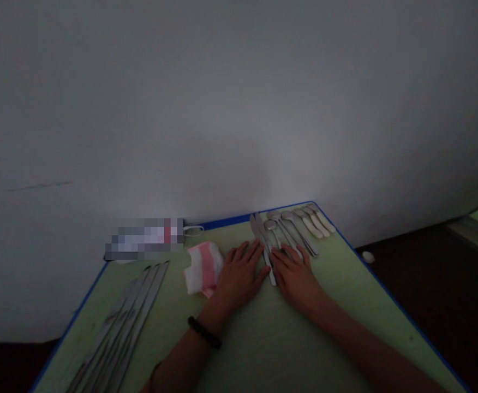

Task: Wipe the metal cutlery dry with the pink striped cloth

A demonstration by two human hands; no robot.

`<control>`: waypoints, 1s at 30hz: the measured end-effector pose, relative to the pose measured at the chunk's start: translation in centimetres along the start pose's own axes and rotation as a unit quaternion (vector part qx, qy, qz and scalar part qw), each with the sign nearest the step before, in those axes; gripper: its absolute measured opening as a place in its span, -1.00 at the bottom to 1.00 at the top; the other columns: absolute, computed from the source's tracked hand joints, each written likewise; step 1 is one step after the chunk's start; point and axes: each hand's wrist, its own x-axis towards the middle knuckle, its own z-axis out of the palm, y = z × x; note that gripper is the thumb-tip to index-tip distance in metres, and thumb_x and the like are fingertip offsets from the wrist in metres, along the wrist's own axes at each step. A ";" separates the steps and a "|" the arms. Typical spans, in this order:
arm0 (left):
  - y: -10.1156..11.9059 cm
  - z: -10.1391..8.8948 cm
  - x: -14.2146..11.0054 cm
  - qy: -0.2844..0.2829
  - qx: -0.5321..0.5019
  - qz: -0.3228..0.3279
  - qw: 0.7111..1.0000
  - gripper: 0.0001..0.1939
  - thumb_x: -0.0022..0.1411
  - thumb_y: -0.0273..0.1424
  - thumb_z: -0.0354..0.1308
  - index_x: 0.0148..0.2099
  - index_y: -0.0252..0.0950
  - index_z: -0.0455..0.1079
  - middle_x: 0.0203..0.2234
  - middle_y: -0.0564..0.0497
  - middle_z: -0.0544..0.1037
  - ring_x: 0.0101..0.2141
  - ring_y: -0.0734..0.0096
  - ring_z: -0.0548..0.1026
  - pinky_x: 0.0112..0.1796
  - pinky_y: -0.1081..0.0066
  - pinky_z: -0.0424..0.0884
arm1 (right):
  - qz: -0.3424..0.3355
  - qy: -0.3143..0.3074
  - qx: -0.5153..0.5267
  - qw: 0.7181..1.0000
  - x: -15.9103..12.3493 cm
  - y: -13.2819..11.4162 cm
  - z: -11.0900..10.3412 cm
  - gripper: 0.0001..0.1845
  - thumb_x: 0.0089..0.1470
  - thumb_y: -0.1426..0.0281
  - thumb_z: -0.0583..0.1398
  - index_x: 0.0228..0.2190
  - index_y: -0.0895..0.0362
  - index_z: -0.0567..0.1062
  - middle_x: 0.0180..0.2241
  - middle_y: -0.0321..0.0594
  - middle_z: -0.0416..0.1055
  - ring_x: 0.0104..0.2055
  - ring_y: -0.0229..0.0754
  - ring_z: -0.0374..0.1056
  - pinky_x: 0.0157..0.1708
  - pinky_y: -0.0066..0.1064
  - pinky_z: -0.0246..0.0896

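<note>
My left hand (241, 270) lies flat on the table with its fingers apart, its fingertips at the left side of two table knives (258, 224). My right hand (296, 275) rests flat on their other side, fingers stretched out and partly over the handles of the spoons. A small spoon (270, 225) and several larger spoons (290, 217) lie beside the knives. Farther right are several pieces of cutlery with white handles (313, 225). A pink and white cloth (202, 267) lies crumpled against the left side of my left hand.
Several long metal strips or blades (128, 316) lie side by side at the table's left. A blurred-out box-like object (144, 240) with a white cord loop (195, 230) sits at the back left. The green table (247, 355) meets a wall. A small white object (368, 256) is beyond its right edge.
</note>
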 end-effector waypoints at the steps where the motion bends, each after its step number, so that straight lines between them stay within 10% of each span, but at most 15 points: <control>1: 0.0 0.0 0.0 0.004 -0.003 -0.001 1.000 -0.45 0.30 -0.12 -0.13 0.27 -0.18 0.00 0.23 -0.04 0.13 0.19 0.07 0.08 0.11 0.06 0.04 | 0.003 0.005 0.006 1.000 0.1 0.0 0.0 -0.61 0.18 0.39 -0.03 0.02 0.12 0.34 0.06 -0.18 0.33 0.17 -0.04 0.05 0.20 -0.05 -0.33; 14: -4.0 -4.8 -2.9 0.126 -0.162 -0.038 0.978 -0.71 0.28 -0.45 -0.09 0.00 -0.24 0.31 0.01 -0.12 0.30 0.03 0.27 0.30 0.05 0.24 0.23 | -0.029 0.058 0.030 0.997 1.1 -2.5 -1.0 -0.63 0.16 0.39 0.01 -0.01 0.13 0.36 0.05 -0.11 0.31 0.13 -0.06 0.10 0.17 -0.05 -0.21; 22: -12.5 -11.2 -8.1 -0.115 -0.092 -0.168 0.975 -0.74 0.22 -0.42 -0.08 -0.28 -0.30 0.46 -0.33 -0.08 0.54 -0.27 0.31 0.48 -0.22 0.41 0.33 | -0.115 -0.171 0.113 0.972 6.4 -9.2 -1.3 -0.64 0.16 0.38 -0.03 -0.07 0.18 0.41 -0.08 -0.05 0.40 -0.03 -0.15 0.28 -0.05 -0.36 0.10; 30: -17.3 -12.8 -12.2 -0.154 -0.062 -0.310 0.936 -0.71 0.07 -0.27 0.09 -0.20 -0.31 0.46 -0.27 -0.10 0.58 -0.27 0.24 0.51 -0.29 0.41 0.34 | -0.047 -0.256 0.063 0.963 9.4 -11.1 0.0 -0.69 0.14 0.37 -0.01 -0.26 0.17 0.51 -0.22 -0.04 0.45 -0.18 -0.14 0.35 -0.20 -0.40 0.10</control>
